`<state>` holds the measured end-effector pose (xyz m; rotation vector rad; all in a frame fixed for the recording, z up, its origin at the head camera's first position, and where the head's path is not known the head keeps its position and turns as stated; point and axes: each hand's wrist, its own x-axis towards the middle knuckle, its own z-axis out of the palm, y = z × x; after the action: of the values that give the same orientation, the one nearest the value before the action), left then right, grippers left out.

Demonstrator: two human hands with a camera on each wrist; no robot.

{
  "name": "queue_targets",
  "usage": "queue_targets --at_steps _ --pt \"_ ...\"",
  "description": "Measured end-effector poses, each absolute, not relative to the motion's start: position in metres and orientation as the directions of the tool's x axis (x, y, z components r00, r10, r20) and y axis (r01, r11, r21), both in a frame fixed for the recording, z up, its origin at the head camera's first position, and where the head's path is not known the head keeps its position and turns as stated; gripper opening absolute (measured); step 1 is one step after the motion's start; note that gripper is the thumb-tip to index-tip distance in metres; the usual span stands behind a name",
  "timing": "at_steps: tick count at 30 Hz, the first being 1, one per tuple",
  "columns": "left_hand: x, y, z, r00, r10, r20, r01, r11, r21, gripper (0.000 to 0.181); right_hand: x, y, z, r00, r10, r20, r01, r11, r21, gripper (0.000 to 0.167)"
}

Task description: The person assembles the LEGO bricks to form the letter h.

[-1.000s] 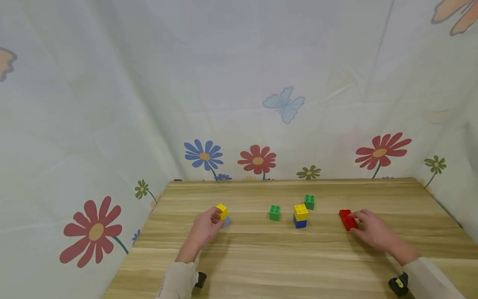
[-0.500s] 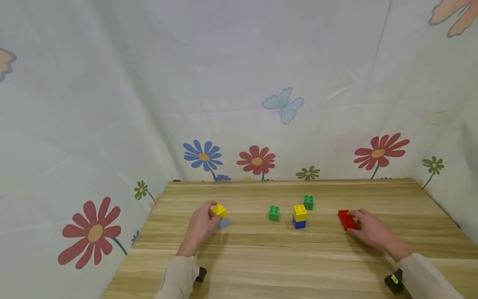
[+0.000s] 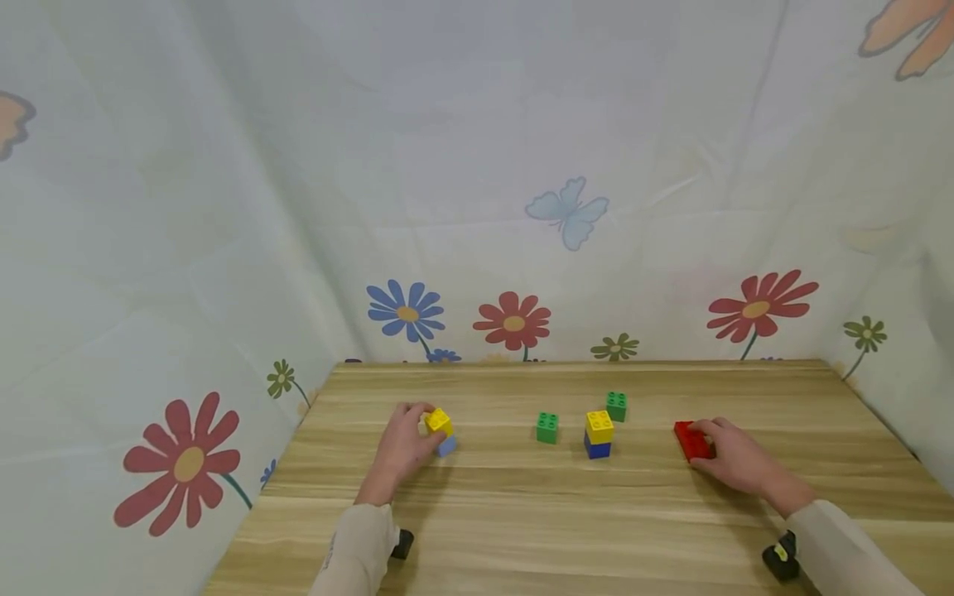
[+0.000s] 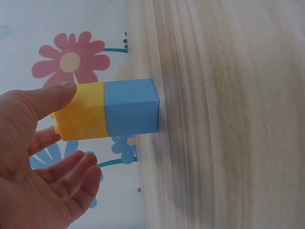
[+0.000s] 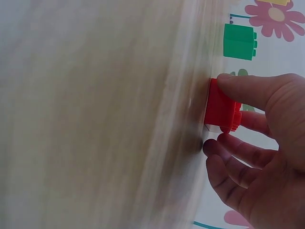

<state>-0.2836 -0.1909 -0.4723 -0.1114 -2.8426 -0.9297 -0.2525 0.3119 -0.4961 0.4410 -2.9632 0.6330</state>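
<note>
Showing faint lettering on the left sleeve (image 3: 356, 548), too small to read, the head view has the left hand (image 3: 399, 444) pinching a yellow brick (image 3: 440, 421) joined on a light-blue brick (image 3: 447, 445), toward the left edge of the worktop (image 3: 537, 521). Compared with one second ago, more of the yellow brick shows past the fingers. Near the right edge, the right hand (image 3: 738, 461) grips a red brick (image 3: 693, 442), much as before. Between the hands, a two-brick stack (image 3: 599, 434), yellow over dark blue, stands beside two green bricks (image 3: 547, 429), one of them nearer the far edge.

The left wrist view reveals what the head view hides: the thumb presses the yellow brick's near face, a finger reaches behind, and the remaining fingers hang clear.

The right wrist view shows the thumb on the red brick's side, its studs facing away from the worktop, with the other fingertips partly shadowed. One green brick appears beyond.
</note>
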Motion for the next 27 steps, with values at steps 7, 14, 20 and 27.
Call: queue_targets --at_steps 7,14,20,27 --pt "-0.288 -0.189 -0.476 -0.984 0.071 0.164 0.156 0.791 0.591 0.043 -0.255 0.31 -0.494 -0.965 -0.246 0.092 -0.261 0.871 -0.416 0.06" --pt "-0.288 -0.187 -0.48 -0.984 0.078 0.16 0.161 0.779 0.606 0.044 -0.259 0.308 -0.497 -0.969 -0.235 0.082 -0.248 0.881 -0.403 0.058" --pt "-0.289 -0.186 -0.481 -0.982 0.101 0.16 0.179 0.772 0.61 0.042 -0.265 0.308 -0.499 -0.971 -0.224 0.085 -0.239 0.887 -0.396 0.053" --pt "-0.289 -0.183 -0.483 -0.979 0.134 0.155 0.201 0.767 0.609 0.041 -0.269 0.307 -0.5 -0.965 -0.241 0.108 -0.264 0.877 -0.402 0.04"
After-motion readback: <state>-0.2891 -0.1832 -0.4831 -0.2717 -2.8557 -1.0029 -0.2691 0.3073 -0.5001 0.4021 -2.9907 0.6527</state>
